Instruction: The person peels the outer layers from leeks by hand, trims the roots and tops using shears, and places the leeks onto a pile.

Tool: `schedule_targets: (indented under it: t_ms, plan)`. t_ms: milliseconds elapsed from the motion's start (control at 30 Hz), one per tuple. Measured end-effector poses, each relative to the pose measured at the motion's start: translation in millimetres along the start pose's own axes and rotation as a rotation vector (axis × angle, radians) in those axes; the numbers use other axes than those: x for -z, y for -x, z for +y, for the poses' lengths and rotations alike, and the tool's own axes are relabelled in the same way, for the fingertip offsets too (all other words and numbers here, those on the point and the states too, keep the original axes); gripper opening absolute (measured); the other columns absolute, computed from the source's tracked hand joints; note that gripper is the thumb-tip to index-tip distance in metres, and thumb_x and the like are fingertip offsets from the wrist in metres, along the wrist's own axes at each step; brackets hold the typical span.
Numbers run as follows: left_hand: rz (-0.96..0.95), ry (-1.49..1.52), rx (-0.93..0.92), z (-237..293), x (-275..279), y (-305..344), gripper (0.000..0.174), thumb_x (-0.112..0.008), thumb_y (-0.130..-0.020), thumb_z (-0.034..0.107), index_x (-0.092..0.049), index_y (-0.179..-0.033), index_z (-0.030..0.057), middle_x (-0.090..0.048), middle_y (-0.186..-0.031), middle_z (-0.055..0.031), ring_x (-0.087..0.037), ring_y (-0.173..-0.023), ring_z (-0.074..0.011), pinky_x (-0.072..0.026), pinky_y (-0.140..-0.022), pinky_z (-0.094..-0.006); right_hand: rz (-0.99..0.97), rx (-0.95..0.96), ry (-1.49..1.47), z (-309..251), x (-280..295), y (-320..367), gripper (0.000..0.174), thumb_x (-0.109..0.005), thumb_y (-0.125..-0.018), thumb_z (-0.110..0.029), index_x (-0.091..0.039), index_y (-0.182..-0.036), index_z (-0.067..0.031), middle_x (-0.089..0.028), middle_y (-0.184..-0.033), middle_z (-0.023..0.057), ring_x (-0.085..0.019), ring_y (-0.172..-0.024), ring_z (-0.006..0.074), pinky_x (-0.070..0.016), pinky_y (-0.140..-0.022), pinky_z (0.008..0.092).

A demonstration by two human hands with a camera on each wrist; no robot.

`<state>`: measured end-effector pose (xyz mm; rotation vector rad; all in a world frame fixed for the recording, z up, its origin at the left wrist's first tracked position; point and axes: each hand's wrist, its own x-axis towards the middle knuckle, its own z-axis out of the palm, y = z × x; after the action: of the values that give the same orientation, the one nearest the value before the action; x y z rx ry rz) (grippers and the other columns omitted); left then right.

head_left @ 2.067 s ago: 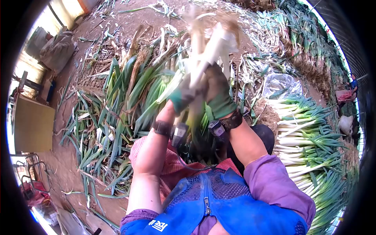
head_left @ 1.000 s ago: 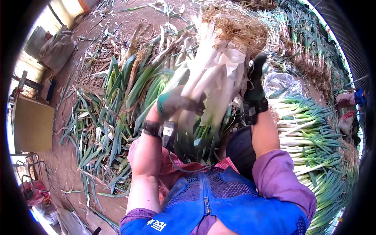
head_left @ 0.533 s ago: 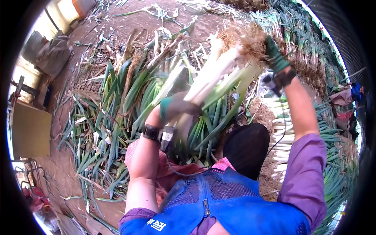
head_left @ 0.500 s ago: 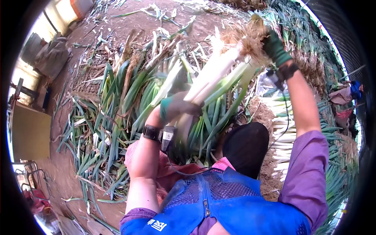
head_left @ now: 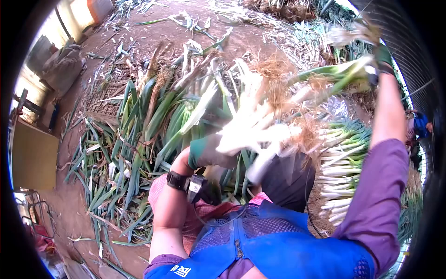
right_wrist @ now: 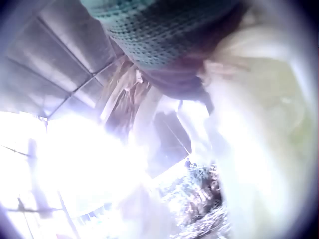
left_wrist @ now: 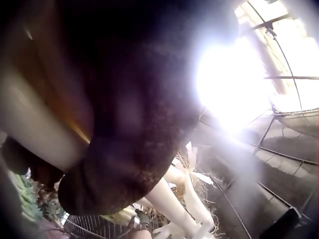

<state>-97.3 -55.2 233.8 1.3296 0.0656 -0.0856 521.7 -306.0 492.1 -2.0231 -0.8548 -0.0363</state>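
Observation:
My gloved left hand [head_left: 213, 152] grips a bunch of thick green onions [head_left: 253, 109] by their white stalks, the shaggy roots [head_left: 272, 74] pointing away from me. In the left wrist view, dark gloved fingers [left_wrist: 129, 134] curl round a pale stalk [left_wrist: 42, 124]. Far out to the upper right, my right hand [head_left: 383, 56] holds pale outer leaves [head_left: 346, 38], blurred by motion. The right wrist view has the green glove [right_wrist: 164, 45] beside a wide pale leaf layer [right_wrist: 264, 139]. Loose stalks with roots spread blurred between both hands.
A heap of leafy green onions [head_left: 125, 172] covers the ground at left. Cleaned ones [head_left: 339, 172] lie in a row at right, white ends toward me. Peelings litter the ground [head_left: 223, 32] ahead. A board [head_left: 35, 156] stands far left; another person [head_left: 420, 125] is at far right.
My right hand has swung from the roots outward to the upper right, pulling leaves along. The bunch in my left hand has fanned out and tipped rightward; that hand has dropped slightly.

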Motion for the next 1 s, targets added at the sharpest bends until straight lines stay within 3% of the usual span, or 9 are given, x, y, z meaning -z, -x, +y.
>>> schedule_targets:
  t_ms: [200, 333, 433, 533, 633, 700, 833, 867, 1000]
  plan:
    - [0.402, -0.272, 0.095, -49, -1, -73, 0.038, -0.073, -0.073, 0.014, -0.061, -0.106, -0.0001, -0.065, -0.086, -0.0058, -0.061, -0.073, -0.0120, -0.0507, -0.065, -0.0279, 0.116, 0.141, 0.226, -48, 76, 68, 0.041, -0.063, -0.089, -0.030, -0.060, -0.118, -0.0002, -0.066, -0.106, 0.0115, -0.061, -0.094, 0.0219, -0.0493, -0.082, 0.0343]
    - [0.528, -0.333, 0.067, -65, -19, -99, 0.044, -0.074, -0.073, 0.022, -0.061, -0.109, 0.0008, -0.066, -0.091, -0.0058, -0.060, -0.076, -0.0128, -0.0505, -0.070, -0.0285, -0.017, 0.263, 0.553, -93, -41, 152, 0.037, -0.060, -0.088, -0.022, -0.058, -0.117, 0.0017, -0.065, -0.103, 0.0137, -0.060, -0.090, 0.0219, -0.0500, -0.078, 0.0352]
    - [0.638, -0.429, 0.060, -72, -36, -108, 0.043, -0.073, -0.074, 0.024, -0.060, -0.108, 0.0010, -0.068, -0.091, -0.0099, -0.063, -0.077, -0.0168, -0.0514, -0.072, -0.0316, -0.357, 0.431, 0.304, -113, -129, 184, 0.028, -0.061, -0.084, -0.006, -0.059, -0.112, -0.0003, -0.066, -0.102, 0.0128, -0.063, -0.091, 0.0220, -0.0529, -0.081, 0.0331]
    - [0.675, -0.587, 0.187, -51, -48, -103, 0.043, -0.069, -0.076, 0.030, -0.059, -0.109, 0.0030, -0.068, -0.092, -0.0199, -0.067, -0.084, -0.0309, -0.0519, -0.076, -0.0398, -0.548, 0.640, 0.246, -156, -213, 220, 0.036, -0.064, -0.078, 0.007, -0.061, -0.111, -0.0040, -0.067, -0.103, 0.0149, -0.067, -0.094, 0.0247, -0.0558, -0.086, 0.0329]
    - [0.698, -0.567, 0.219, -33, -55, -95, 0.045, -0.067, -0.077, 0.033, -0.058, -0.110, 0.0040, -0.068, -0.093, -0.0222, -0.067, -0.087, -0.0359, -0.0515, -0.077, -0.0431, -0.520, 0.727, 0.772, -166, -266, 229, 0.054, -0.065, -0.084, 0.001, -0.051, -0.135, -0.0096, -0.062, -0.122, 0.0162, -0.063, -0.106, 0.0299, -0.0517, -0.096, 0.0361]
    - [0.686, -0.579, 0.221, -31, -56, -93, 0.046, -0.066, -0.078, 0.035, -0.058, -0.111, 0.0041, -0.068, -0.094, -0.0228, -0.067, -0.088, -0.0376, -0.0512, -0.077, -0.0441, -0.605, 0.481, 0.991, -177, -275, 242, 0.058, -0.065, -0.083, 0.000, -0.050, -0.137, -0.0142, -0.052, -0.137, 0.0161, -0.058, -0.116, 0.0328, -0.0467, -0.102, 0.0400]
    - [0.607, -0.624, 0.171, -34, -49, -91, 0.035, -0.061, -0.081, 0.032, -0.059, -0.104, 0.0057, -0.068, -0.091, -0.0208, -0.066, -0.088, -0.0380, -0.0512, -0.074, -0.0441, -0.767, 0.567, 0.976, -157, -280, 225, 0.054, -0.067, -0.084, -0.012, -0.051, -0.136, -0.0169, -0.042, -0.148, 0.0110, -0.057, -0.119, 0.0307, -0.0477, -0.100, 0.0381]
    - [0.593, -0.615, 0.111, -52, -41, -97, 0.032, -0.060, -0.082, 0.030, -0.060, -0.103, 0.0063, -0.068, -0.091, -0.0198, -0.066, -0.087, -0.0376, -0.0512, -0.074, -0.0441, -0.694, 0.776, 0.770, -137, -277, 221, 0.052, -0.069, -0.083, -0.020, -0.053, -0.133, -0.0166, -0.046, -0.145, 0.0089, -0.059, -0.116, 0.0301, -0.0487, -0.098, 0.0365]
    - [0.540, -0.813, -0.035, -101, -20, -118, 0.031, -0.063, -0.079, 0.026, -0.062, -0.103, 0.0068, -0.068, -0.091, -0.0170, -0.067, -0.082, -0.0310, -0.0511, -0.071, -0.0390, -0.615, 0.959, 0.847, -152, -278, 230, 0.043, -0.074, -0.073, -0.012, -0.062, -0.113, -0.0140, -0.065, -0.118, 0.0076, -0.066, -0.097, 0.0322, -0.0547, -0.079, 0.0381]
